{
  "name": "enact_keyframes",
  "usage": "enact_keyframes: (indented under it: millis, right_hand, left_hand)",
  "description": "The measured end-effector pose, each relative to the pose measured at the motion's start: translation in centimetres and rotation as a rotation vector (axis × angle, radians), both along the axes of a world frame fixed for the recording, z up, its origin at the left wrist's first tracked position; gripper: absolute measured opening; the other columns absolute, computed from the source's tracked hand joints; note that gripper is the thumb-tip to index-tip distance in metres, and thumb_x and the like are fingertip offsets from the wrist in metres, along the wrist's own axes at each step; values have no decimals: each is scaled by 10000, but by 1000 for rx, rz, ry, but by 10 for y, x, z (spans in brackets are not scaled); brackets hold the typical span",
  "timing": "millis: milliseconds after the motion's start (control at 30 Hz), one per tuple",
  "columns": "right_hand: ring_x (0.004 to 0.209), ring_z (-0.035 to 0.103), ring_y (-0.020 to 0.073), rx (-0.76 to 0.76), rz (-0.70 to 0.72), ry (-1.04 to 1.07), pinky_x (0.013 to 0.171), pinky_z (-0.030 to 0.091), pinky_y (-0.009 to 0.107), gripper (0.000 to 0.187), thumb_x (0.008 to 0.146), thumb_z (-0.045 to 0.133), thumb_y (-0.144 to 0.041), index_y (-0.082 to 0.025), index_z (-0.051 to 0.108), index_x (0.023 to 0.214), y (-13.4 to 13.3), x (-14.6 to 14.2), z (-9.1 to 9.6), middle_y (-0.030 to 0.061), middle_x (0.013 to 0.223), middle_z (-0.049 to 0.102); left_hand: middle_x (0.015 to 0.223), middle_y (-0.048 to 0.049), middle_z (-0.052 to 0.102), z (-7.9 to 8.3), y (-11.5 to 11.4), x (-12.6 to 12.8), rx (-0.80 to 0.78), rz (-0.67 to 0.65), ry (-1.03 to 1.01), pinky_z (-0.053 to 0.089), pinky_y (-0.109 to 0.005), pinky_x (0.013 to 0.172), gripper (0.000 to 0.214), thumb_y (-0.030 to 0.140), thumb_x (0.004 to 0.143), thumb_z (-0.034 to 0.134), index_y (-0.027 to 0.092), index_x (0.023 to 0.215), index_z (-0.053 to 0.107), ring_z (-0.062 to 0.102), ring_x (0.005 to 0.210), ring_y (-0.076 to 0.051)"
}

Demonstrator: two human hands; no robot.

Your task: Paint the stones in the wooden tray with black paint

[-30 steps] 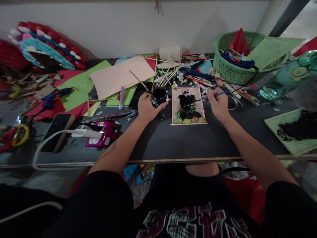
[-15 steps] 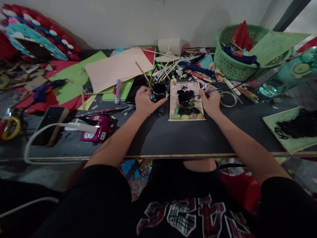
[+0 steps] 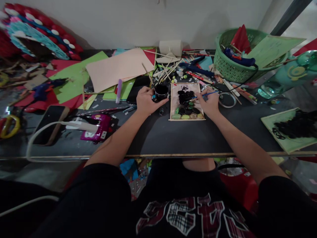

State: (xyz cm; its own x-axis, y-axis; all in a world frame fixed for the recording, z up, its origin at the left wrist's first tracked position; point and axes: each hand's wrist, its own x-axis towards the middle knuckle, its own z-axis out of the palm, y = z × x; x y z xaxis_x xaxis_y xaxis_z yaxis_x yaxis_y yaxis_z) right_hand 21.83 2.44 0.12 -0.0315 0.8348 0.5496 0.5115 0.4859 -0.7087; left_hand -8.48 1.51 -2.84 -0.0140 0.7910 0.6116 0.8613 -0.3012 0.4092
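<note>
My left hand point(image 3: 146, 100) is closed round a small black paint pot point(image 3: 161, 92) that stands on the dark table. My right hand point(image 3: 209, 102) pinches a thin blue paintbrush point(image 3: 206, 94), whose tip rests over the black-painted stones on a small framed board point(image 3: 187, 101). The board lies between my two hands. Green and yellowish stones sit along its near edge, black ones fill its middle.
A green basket point(image 3: 231, 71) with paper and a glue gun stands at the back right. A tape ring point(image 3: 227, 99) lies right of my hand. Coloured paper sheets point(image 3: 116, 71), sticks, a phone point(image 3: 51, 124) and a magenta device point(image 3: 100, 127) lie to the left. A green board point(image 3: 289, 129) is at right.
My right hand slid left and nearer to the board, bringing the brush tip over the black stones. My left hand stayed on the pot. The view shifted slightly.
</note>
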Motion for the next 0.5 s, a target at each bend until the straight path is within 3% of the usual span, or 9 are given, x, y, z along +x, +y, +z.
enact_keyframes:
  millis: [267, 500]
  right_hand:
    - [708, 566, 190, 40, -1, 8, 737, 477, 390, 506, 878, 558, -699, -254, 506, 641, -2, 3, 4, 26, 678, 568]
    - [712, 569, 180, 37, -86, 34, 746, 484, 371, 503, 924, 491, -689, -250, 483, 679, -3, 12, 14, 21, 702, 544]
  left_hand:
    - [772, -47, 504, 1, 1, 0, -12, -7, 11, 505, -436, 872, 662, 865, 618, 675, 227, 747, 555, 573, 849, -270]
    - [783, -55, 519, 1, -1, 0, -10, -19, 24, 500, -432, 874, 650, 845, 628, 689, 223, 781, 586, 581, 867, -278]
